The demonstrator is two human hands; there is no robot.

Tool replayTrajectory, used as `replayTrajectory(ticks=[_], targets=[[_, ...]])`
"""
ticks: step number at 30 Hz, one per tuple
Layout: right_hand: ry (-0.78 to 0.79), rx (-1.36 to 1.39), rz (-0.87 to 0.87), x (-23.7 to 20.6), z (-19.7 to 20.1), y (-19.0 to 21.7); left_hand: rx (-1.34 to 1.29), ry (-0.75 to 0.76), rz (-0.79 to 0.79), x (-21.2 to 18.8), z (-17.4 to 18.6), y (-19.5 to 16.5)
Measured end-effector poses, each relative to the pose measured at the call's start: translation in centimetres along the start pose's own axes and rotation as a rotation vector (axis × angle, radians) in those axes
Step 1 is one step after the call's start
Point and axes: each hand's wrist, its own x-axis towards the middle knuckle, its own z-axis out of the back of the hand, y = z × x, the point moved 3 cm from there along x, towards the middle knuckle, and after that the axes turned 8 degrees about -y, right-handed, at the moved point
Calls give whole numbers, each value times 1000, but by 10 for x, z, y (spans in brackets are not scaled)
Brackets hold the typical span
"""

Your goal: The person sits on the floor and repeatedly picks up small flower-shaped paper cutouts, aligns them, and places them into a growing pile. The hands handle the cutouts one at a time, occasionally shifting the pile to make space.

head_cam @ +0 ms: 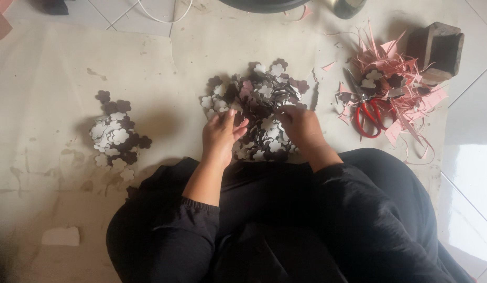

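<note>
A big heap of flower-shaped cutouts, dark brown and white, lies on a beige floor sheet in front of my knees. My left hand rests on the heap's near left edge, fingers bent over the pieces. My right hand sits on the heap's right side, fingertips pinching among the cutouts; whether a piece is held is hidden. My black sleeves and lap fill the lower middle of the view.
A smaller pile of the same cutouts lies to the left. Red-handled scissors rest on pink paper trimmings at the right, beside a brown wooden block. White tiles border the sheet's right side.
</note>
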Motion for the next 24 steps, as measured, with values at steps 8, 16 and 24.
replayTrajectory(ticks=[8,16,24], targets=[[67,-276,214,-4,-36,-5,-77,199,101,-12,-10,-7],[30,-223,259,-6,-32,-4,-141,312,123,-12,-11,-8],[-84,92,150,-8,7,35,32,124,86,-3,-9,9]])
